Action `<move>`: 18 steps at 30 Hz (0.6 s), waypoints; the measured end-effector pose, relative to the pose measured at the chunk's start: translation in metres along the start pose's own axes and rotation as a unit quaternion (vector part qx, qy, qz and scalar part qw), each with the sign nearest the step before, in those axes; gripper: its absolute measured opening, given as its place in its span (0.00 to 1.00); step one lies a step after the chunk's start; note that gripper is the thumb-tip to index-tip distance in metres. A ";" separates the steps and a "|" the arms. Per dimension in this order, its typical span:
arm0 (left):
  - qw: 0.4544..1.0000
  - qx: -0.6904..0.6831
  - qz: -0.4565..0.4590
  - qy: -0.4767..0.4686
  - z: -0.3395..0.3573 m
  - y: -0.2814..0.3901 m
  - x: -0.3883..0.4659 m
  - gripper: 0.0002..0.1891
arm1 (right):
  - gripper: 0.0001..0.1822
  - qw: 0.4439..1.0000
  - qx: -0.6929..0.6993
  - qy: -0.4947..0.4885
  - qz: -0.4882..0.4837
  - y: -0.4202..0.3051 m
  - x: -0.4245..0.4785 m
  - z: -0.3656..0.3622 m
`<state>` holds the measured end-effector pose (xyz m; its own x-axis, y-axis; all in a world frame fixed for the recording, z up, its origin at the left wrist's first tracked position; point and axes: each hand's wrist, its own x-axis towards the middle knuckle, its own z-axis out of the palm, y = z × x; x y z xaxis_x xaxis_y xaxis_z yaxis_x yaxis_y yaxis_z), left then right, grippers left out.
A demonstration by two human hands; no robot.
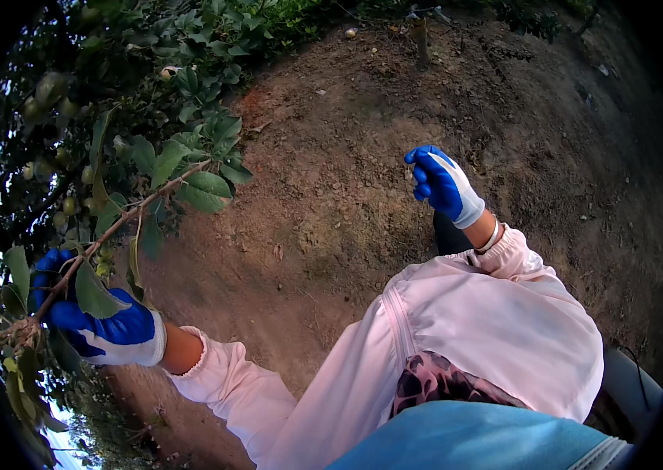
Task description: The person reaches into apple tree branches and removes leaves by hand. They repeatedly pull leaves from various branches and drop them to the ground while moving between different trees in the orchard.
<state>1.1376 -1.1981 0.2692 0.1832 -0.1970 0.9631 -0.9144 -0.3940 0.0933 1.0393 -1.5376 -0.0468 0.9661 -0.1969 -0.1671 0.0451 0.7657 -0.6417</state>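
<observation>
My left hand (102, 323), in a white knit glove with blue coating, is at the lower left with its fingers closed around a leafy tree branch (126, 217). The branch runs up and to the right from the hand, with green leaves (205, 192) along it. My right hand (440, 185), in a matching glove, is held over the soil right of the middle. Its fingers are curled, and whether something small lies between them cannot be told. Small green fruits (70, 205) hang among the foliage behind the branch.
Dense foliage (202, 35) fills the left and top left. Bare brown soil (331, 235) spreads below. A thin trunk or stake (419, 41) stands at the top, and a pale round fruit (350, 33) lies on the ground. A grey curved object (634, 382) is at the lower right.
</observation>
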 end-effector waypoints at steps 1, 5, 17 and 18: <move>0.998 0.054 0.015 -0.011 -0.006 -0.006 0.004 0.19 | 0.14 1.000 0.004 -0.016 0.006 0.002 0.010 0.005; 0.996 0.082 -0.038 0.023 -0.008 -0.019 0.016 0.18 | 0.13 0.998 -0.017 -0.060 0.027 0.005 0.056 0.021; 0.970 0.203 -0.107 0.085 -0.076 -0.076 0.026 0.14 | 0.13 0.978 -0.133 -0.159 -0.022 -0.096 0.256 0.052; 0.943 0.321 -0.070 0.056 -0.098 -0.076 0.019 0.13 | 0.14 0.975 -0.137 -0.170 -0.050 -0.111 0.273 0.059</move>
<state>1.1756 -1.0837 0.3048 0.2129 -0.0207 0.9768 -0.4701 -0.8786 0.0838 1.3133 -1.6404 0.0229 0.9909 -0.0131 0.1342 0.1192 0.5508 -0.8261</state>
